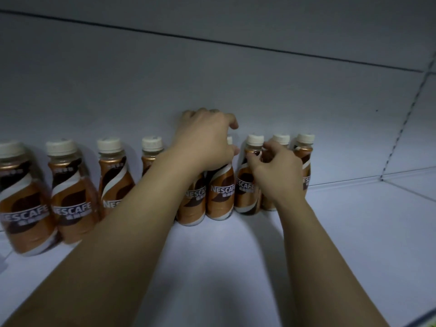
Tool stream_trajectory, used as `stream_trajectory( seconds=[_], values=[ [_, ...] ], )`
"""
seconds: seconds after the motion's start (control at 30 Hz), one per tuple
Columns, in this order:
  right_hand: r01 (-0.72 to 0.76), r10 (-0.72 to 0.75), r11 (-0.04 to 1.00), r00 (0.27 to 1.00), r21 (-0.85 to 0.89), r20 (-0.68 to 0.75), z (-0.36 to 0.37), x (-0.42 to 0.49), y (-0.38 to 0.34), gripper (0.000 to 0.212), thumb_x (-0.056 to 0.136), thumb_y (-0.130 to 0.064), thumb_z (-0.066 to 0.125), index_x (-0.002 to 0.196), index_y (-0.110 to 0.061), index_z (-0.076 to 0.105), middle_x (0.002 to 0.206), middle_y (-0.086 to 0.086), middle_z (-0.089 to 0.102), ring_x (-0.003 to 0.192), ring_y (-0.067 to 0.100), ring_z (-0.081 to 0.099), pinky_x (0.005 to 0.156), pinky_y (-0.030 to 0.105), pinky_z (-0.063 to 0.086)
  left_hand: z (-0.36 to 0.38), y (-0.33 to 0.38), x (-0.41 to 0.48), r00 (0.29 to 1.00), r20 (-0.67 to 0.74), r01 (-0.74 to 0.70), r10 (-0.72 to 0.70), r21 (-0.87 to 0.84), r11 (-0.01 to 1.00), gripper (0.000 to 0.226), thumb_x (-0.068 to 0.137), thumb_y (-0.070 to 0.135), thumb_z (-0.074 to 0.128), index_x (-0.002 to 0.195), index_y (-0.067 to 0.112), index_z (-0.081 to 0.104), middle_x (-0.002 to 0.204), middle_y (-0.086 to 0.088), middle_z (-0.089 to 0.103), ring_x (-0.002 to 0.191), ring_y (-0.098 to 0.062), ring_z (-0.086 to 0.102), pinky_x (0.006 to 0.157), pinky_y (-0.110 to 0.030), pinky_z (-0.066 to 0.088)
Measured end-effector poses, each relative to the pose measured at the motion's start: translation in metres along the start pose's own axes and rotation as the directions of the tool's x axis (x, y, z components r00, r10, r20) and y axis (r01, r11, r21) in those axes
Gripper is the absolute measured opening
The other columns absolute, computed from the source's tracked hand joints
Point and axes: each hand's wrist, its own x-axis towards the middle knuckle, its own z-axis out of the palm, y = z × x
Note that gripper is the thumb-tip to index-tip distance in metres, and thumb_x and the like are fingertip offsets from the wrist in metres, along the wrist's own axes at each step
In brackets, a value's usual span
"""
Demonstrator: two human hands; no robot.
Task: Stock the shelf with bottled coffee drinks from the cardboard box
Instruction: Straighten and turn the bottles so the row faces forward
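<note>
Your coffee bottles (70, 192) stand upright in one row along the back panel (212, 79) of the white shelf (236, 267), running from the left edge of the frame to just right of centre. Four sit left of your left forearm; the far-left ones are blurred.

Your left hand (203, 140) is at frame centre, fingers curled down over the top of the centre bottle (219, 197), thumb beside its cap. It holds that bottle by the top. The hand also covers the top of the neighbour bottle (192, 204) touching it on the left; can't tell if it grips that one too.

Your right hand (276, 171) is just right of centre. Thumb and fingertips are pinched narrow on the neck of the next bottle (246, 187), just below its white cap.

Two more bottles are partly hidden behind that hand: one cap (280, 139) shows above the knuckles, and the end bottle (305, 149) is at the right end of the row.

A perforated upright strip (401, 128) runs down the right side of the frame.
</note>
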Motion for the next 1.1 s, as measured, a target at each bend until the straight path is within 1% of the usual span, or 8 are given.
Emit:
stream_trajectory(
  seconds=[0.1, 0.27, 0.4, 0.53, 0.7, 0.93, 1.03, 1.1],
  values=[
    [0.027, -0.026, 0.997, 0.999, -0.070, 0.020, 0.005, -0.001, 0.001, 0.035, 0.076, -0.054, 0.073, 0.095, -0.026, 0.064, 0.076, -0.012, 0.059, 0.071, 0.006, 0.056, 0.060, 0.023, 0.040, 0.009, -0.001, -0.003, 0.999, -0.030, -0.036, 0.038, 0.053, 0.998, 0.049, 0.081, 0.047, 0.064, 0.126, 0.033, 0.052, 0.122, 0.001, 0.058, 0.115, -0.023, 0.047, 0.096, -0.040, 0.028],
    [-0.060, 0.048, 0.985, 0.996, -0.160, -0.080, 0.012, -0.001, -0.003, 0.056, 0.071, -0.051, 0.078, 0.114, -0.018, 0.064, 0.104, 0.001, 0.069, 0.099, 0.019, 0.063, 0.081, 0.034, 0.051, 0.010, -0.012, -0.008, 0.996, -0.057, -0.068, 0.072, 0.069, 0.995, 0.049, 0.079, 0.050, 0.063, 0.123, 0.030, 0.054, 0.120, -0.003, 0.058, 0.112, -0.025, 0.048, 0.094, -0.042, 0.029],
    [-0.068, 0.052, 0.983, 0.994, -0.173, -0.096, 0.014, -0.001, -0.005, 0.052, 0.071, -0.052, 0.077, 0.107, -0.018, 0.064, 0.100, 0.000, 0.068, 0.094, 0.019, 0.063, 0.074, 0.031, 0.048, 0.012, -0.010, -0.010, 0.995, -0.063, -0.066, 0.072, 0.084, 0.994, 0.050, 0.078, 0.050, 0.064, 0.122, 0.029, 0.054, 0.115, -0.005, 0.059, 0.108, -0.027, 0.050, 0.094, -0.042, 0.029],
    [-0.093, 0.082, 0.990, 0.991, -0.108, -0.105, 0.016, 0.000, -0.007, 0.056, 0.073, -0.043, 0.079, 0.118, -0.016, 0.061, 0.105, 0.001, 0.068, 0.099, 0.019, 0.063, 0.083, 0.032, 0.051, 0.014, -0.008, -0.009, 0.995, -0.077, -0.050, 0.057, 0.096, 0.994, 0.043, 0.079, 0.041, 0.063, 0.119, 0.027, 0.055, 0.110, -0.005, 0.059, 0.104, -0.027, 0.051, 0.094, -0.043, 0.028],
    [-0.099, 0.105, 0.992, 0.990, 0.074, -0.091, 0.013, -0.002, -0.004, 0.040, 0.076, -0.023, 0.074, 0.115, -0.019, 0.065, 0.073, -0.021, 0.053, 0.068, -0.006, 0.053, 0.062, 0.011, 0.038, 0.015, -0.008, -0.009, 0.994, -0.097, -0.038, 0.046, 0.088, 0.995, 0.039, 0.080, 0.036, 0.062, 0.118, 0.027, 0.058, 0.106, -0.004, 0.059, 0.103, -0.026, 0.052, 0.093, -0.043, 0.026],
    [-0.070, 0.065, 0.988, 0.997, 0.136, 0.039, 0.006, -0.001, -0.001, 0.028, 0.079, -0.024, 0.071, 0.106, -0.026, 0.066, 0.067, -0.015, 0.065, 0.059, -0.001, 0.066, 0.066, 0.025, 0.058, 0.017, -0.008, -0.010, 0.993, -0.108, -0.044, 0.055, 0.106, 0.993, 0.040, 0.080, 0.038, 0.062, 0.119, 0.028, 0.058, 0.107, -0.004, 0.059, 0.102, -0.026, 0.052, 0.091, -0.043, 0.026],
    [-0.009, 0.008, 1.000, 0.999, -0.003, -0.039, 0.003, -0.001, -0.003, 0.024, 0.077, -0.042, 0.075, 0.095, -0.029, 0.065, 0.055, -0.021, 0.051, 0.053, -0.008, 0.056, 0.049, 0.008, 0.038, 0.017, -0.009, -0.009, 0.994, -0.096, -0.050, 0.060, 0.103, 0.993, 0.040, 0.081, 0.039, 0.061, 0.119, 0.028, 0.056, 0.108, -0.004, 0.059, 0.103, -0.026, 0.051, 0.092, -0.044, 0.026],
    [0.007, -0.009, 0.999, 0.999, -0.045, -0.043, 0.005, -0.002, -0.005, 0.023, 0.076, -0.045, 0.075, 0.092, -0.032, 0.065, 0.063, -0.021, 0.052, 0.058, -0.010, 0.051, 0.052, 0.007, 0.031, 0.017, -0.009, -0.008, 0.994, -0.094, -0.051, 0.060, 0.098, 0.994, 0.041, 0.081, 0.039, 0.061, 0.120, 0.028, 0.056, 0.109, -0.004, 0.059, 0.103, -0.026, 0.051, 0.093, -0.044, 0.026]
  ],
)
